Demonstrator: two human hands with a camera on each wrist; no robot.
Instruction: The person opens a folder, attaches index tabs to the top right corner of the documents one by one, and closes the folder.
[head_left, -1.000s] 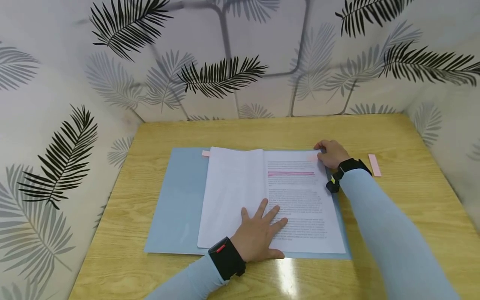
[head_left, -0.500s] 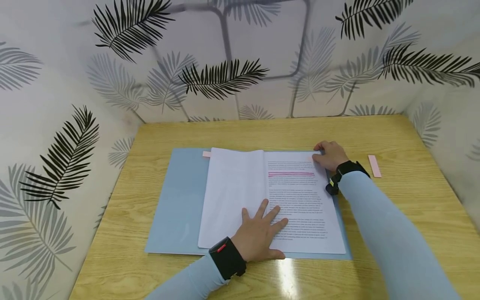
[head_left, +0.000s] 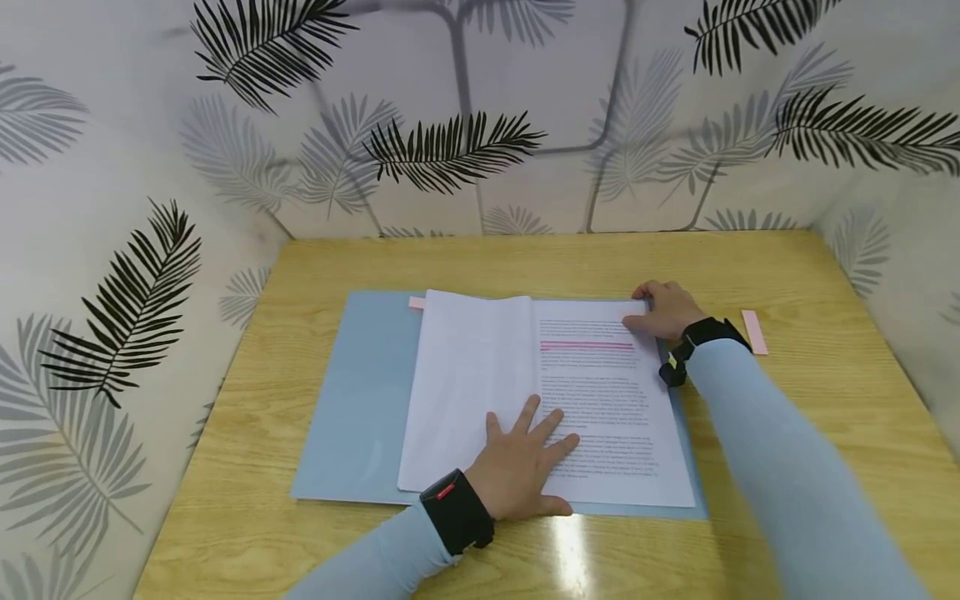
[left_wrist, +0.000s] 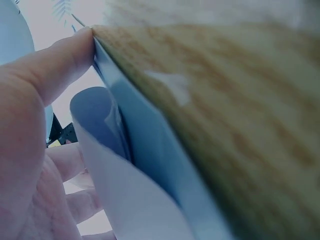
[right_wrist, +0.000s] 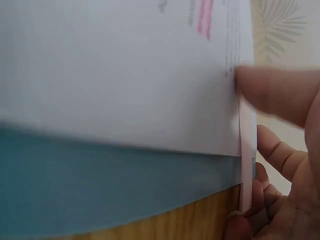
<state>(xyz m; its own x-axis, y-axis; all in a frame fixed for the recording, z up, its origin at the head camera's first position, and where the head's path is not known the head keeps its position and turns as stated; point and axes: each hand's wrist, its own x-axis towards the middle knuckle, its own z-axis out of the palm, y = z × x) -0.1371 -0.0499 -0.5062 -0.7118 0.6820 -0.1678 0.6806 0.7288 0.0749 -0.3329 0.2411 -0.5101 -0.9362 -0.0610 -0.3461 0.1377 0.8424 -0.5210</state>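
On an open light-blue folder lie white pages; the right-hand printed page carries pink highlighted lines. My left hand rests with spread fingers low on the pages, across the fold between them. In the left wrist view the turned page curls above the folder's edge. My right hand is at the printed page's upper right corner. In the right wrist view its thumb presses the page beside a pink sticky tab, and the curled fingers reach the tab's projecting end.
A second pink sticky tab lies on the wooden table right of the folder. Another pink tab sticks out from the turned page's top left. A leaf-patterned curtain borders the table's back and sides.
My right thumb has shifted slightly left over the page corner, and the pink tab there is now mostly covered in the head view. The left hand stays put.
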